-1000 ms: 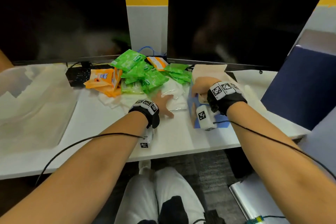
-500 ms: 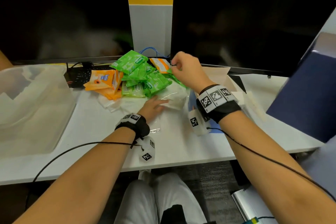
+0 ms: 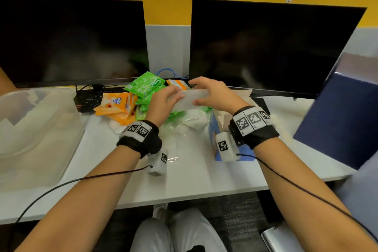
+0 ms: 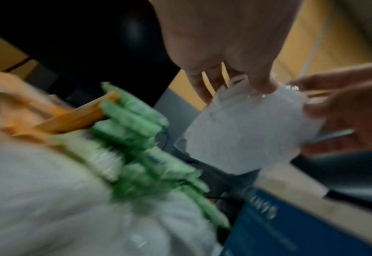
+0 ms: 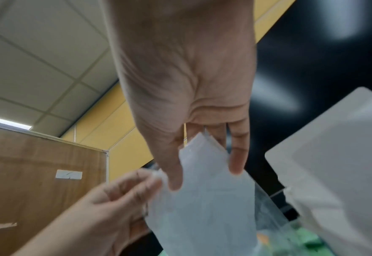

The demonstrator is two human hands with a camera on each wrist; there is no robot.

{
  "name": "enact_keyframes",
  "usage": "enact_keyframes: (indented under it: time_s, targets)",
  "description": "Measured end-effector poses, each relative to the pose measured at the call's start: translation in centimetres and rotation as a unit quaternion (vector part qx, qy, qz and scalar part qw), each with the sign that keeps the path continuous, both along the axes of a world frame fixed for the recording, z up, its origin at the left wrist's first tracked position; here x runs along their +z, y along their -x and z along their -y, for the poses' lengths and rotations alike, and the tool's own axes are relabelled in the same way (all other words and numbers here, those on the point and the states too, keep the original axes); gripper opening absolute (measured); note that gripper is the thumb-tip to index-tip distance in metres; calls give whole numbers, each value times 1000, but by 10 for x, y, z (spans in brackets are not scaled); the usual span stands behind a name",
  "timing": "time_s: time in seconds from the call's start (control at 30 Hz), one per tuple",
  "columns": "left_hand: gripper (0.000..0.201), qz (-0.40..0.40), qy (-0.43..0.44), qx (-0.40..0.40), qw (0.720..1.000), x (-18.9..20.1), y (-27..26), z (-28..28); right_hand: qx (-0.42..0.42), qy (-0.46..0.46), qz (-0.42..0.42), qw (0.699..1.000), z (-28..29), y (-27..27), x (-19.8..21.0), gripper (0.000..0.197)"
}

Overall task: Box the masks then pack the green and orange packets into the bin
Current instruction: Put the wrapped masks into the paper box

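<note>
While both the left hand (image 3: pixel 163 102) and right hand (image 3: pixel 214 94) pinch one wrapped mask (image 3: pixel 190 98) above the pile, boxing looks barely begun, with the green packets (image 3: pixel 146 86), orange packets (image 3: pixel 114 104) and bin (image 3: pixel 38 135) seemingly untouched.

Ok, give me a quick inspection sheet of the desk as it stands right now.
Surface: white desk.
Job's things: white mask pack held up between both hands; blue box open at right; clear bin at left; green packets and orange packets still piled on desk.
Clutter: loose clear wrappers.
Grippers: left hand and right hand both grip the pack.
Cables: blue cable behind pile.
Surroundings: two dark monitors.
</note>
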State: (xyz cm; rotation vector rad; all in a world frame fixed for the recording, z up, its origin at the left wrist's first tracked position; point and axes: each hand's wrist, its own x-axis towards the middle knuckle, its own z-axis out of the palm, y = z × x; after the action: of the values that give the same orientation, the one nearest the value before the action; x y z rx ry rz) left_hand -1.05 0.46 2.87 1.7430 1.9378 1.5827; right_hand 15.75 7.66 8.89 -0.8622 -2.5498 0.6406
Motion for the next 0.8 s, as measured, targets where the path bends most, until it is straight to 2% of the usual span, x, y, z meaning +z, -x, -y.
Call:
enact_keyframes:
  time_s: [0.07, 0.13, 0.2, 0.27, 0.37, 0.5, 0.57, 0.63, 0.7, 0.8]
  targets:
    - [17, -31, -32, -32, 998, 29, -16, -2, -17, -40, -23, 999, 0, -10, 11, 40]
    - [17, -29, -65, -54, 996, 47, -32, -7, -56, -57, -67, 995, -3, -27, 22, 25]
    - [31, 1, -75, -59, 995, 50, -45, -10, -105, -64, -118, 985, -9, -50, 34, 20]
    - [46, 10, -28, -75, 997, 42, -57, -13, -136, -58, -136, 980, -14, -77, 42, 18]
    - [50, -37, 100, -142, 984, 24, -80, -10, -143, -47, -92, 984, -17, -108, 45, 15]
    - [68, -25, 166, -182, 969, 12, -101, -11, -170, -47, -80, 981, -17, -130, 38, 20]
    - [72, -53, 222, -205, 952, 7, -104, -14, -176, -39, -61, 982, -17, -138, 34, 19]
    - [61, -112, 245, -203, 942, 2, -102, -18, -182, -15, -58, 981, -17, -143, 32, 19]
    - [40, -160, 227, -182, 943, 0, -98, -16, -179, -4, -57, 982, -19, -146, 31, 19]
    - [19, -178, 188, -170, 951, 0, -86, -12, -164, -6, -37, 986, -16, -147, 33, 17]
